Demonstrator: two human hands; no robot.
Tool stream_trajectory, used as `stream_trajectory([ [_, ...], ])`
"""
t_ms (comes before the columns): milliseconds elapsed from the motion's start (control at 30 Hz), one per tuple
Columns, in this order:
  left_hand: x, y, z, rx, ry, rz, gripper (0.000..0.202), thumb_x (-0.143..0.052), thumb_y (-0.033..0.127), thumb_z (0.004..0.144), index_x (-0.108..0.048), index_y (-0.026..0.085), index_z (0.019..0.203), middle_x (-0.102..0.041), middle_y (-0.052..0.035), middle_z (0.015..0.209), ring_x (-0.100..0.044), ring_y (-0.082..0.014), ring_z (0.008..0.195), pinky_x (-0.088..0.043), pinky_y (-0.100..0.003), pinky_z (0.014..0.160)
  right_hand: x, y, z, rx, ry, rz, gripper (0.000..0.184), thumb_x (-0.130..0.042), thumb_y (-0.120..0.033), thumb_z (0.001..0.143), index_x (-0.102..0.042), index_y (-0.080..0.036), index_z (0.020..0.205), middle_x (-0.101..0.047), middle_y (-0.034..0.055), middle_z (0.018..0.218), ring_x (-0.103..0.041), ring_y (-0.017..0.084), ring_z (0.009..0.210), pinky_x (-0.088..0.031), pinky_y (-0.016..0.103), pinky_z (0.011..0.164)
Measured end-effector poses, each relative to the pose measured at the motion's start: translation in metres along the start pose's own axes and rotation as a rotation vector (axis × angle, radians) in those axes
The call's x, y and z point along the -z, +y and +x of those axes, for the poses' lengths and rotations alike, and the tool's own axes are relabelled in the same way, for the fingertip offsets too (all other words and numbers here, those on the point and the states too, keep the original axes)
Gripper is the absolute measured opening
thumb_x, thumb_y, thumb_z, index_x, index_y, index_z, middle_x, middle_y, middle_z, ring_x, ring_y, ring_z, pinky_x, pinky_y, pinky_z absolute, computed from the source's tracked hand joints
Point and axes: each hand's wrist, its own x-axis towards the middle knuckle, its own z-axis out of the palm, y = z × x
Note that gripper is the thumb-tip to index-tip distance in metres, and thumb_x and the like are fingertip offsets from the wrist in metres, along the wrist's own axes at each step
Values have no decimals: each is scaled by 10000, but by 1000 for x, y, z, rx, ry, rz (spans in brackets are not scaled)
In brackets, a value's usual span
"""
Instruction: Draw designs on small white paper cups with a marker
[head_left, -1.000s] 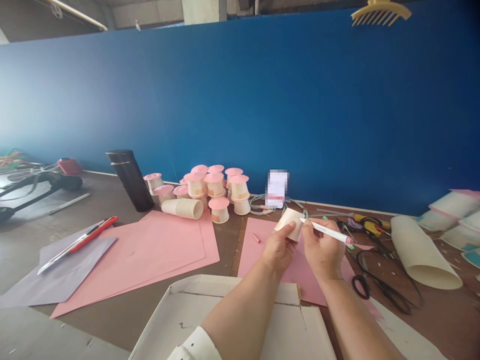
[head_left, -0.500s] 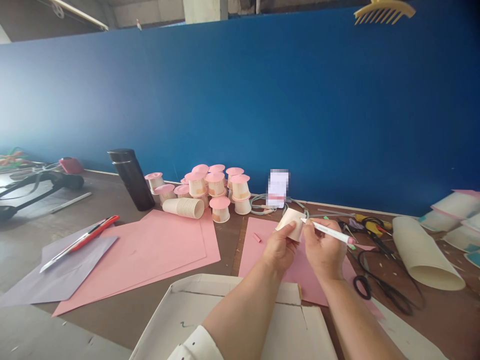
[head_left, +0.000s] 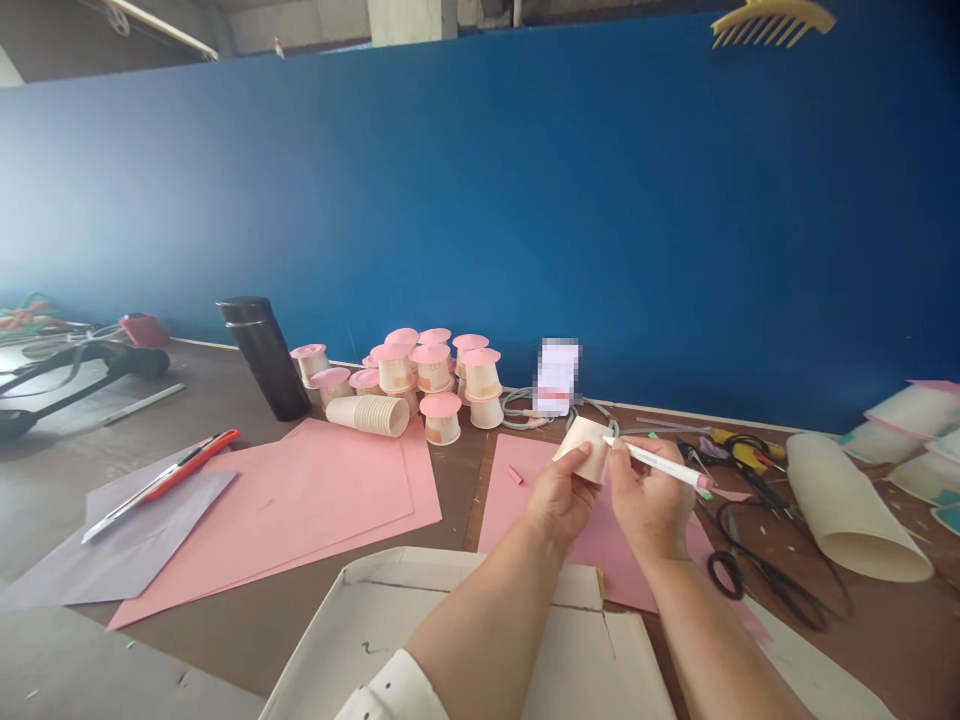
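Note:
My left hand (head_left: pixel 561 495) is closed around a white paper cup (head_left: pixel 589 447), which it holds tilted above a pink sheet (head_left: pixel 510 515). In my right hand (head_left: pixel 651 500) is a white marker (head_left: pixel 667 465) with a pink end, its tip at the right side of the cup. A small pink marker cap (head_left: pixel 514 475) lies on the sheet, left of my hands. Farther back, several cups topped with pink paper discs (head_left: pixel 430 368) stand stacked in a cluster. A nested stack of plain paper cups (head_left: pixel 367 415) lies on its side before them.
A black flask (head_left: pixel 264 360) leans at the back left. An orange utility knife (head_left: pixel 161 485) rests on purple paper (head_left: pixel 127 560) beside large pink sheets (head_left: pixel 300 510). Scissors (head_left: pixel 765 585), cables and a larger nested cup stack (head_left: pixel 855 505) lie right. A cardboard piece (head_left: pixel 390 620) sits in front.
Both hands keep nearly the same pose, with the marker tip still at the cup's side. The whole view has shifted very slightly.

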Motion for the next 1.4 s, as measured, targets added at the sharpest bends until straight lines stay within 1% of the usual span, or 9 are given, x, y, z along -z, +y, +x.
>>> stream_trajectory([
  [133,0,0,1,4,2,-16,274,-694,169,691,-665,74,947,-692,-125,989,-654,-165,865,-510,-207,791,0,0,1,3,-4,13,210,-573,-372,773,-575,-164,804,-597,31,675,-551,144,591,-426,264,569],
  [333,0,-1,0,3,0,-4,271,-689,176,699,-665,82,952,-686,-131,1016,-655,-180,888,-511,-223,805,1,-2,0,-7,-18,19,211,-571,-379,774,-571,-170,807,-595,29,666,-549,143,581,-423,259,553],
  [567,0,-1,1,-31,33,12,279,-697,169,688,-665,85,952,-688,-133,1012,-650,-198,932,-500,-237,852,1,-2,-1,-16,-35,23,217,-561,-386,777,-565,-171,808,-607,34,682,-548,141,575,-431,263,549],
  [767,1,-3,1,-66,32,40,326,-715,189,673,-657,89,978,-688,-131,1014,-647,-209,948,-494,-261,874,1,-3,0,8,-36,1,183,-561,-358,774,-559,-177,802,-598,22,665,-549,136,576,-420,255,556],
  [933,0,-3,0,-92,25,56,333,-716,200,673,-657,92,982,-694,-123,1004,-642,-219,974,-475,-281,918,2,-3,1,23,-45,-12,204,-552,-381,780,-564,-178,798,-597,30,682,-553,145,594,-427,262,566],
  [1033,0,-3,1,-99,33,61,342,-717,200,671,-655,88,988,-691,-128,1012,-644,-219,971,-472,-282,920,2,-3,1,26,-51,-13,214,-551,-393,781,-562,-180,802,-598,31,683,-553,146,590,-428,261,559],
  [1133,1,-3,1,-109,17,64,349,-716,199,671,-654,87,995,-688,-130,1024,-644,-219,972,-467,-282,924,2,-3,1,27,-52,-18,211,-552,-393,780,-561,-183,795,-598,28,674,-552,144,581,-425,259,554],
  [1400,2,-4,2,-122,9,83,343,-711,211,673,-654,92,990,-691,-119,1015,-634,-221,993,-458,-294,932,2,-3,1,62,-41,-41,180,-555,-361,776,-569,-182,786,-608,28,680,-551,139,583,-420,254,566],
])
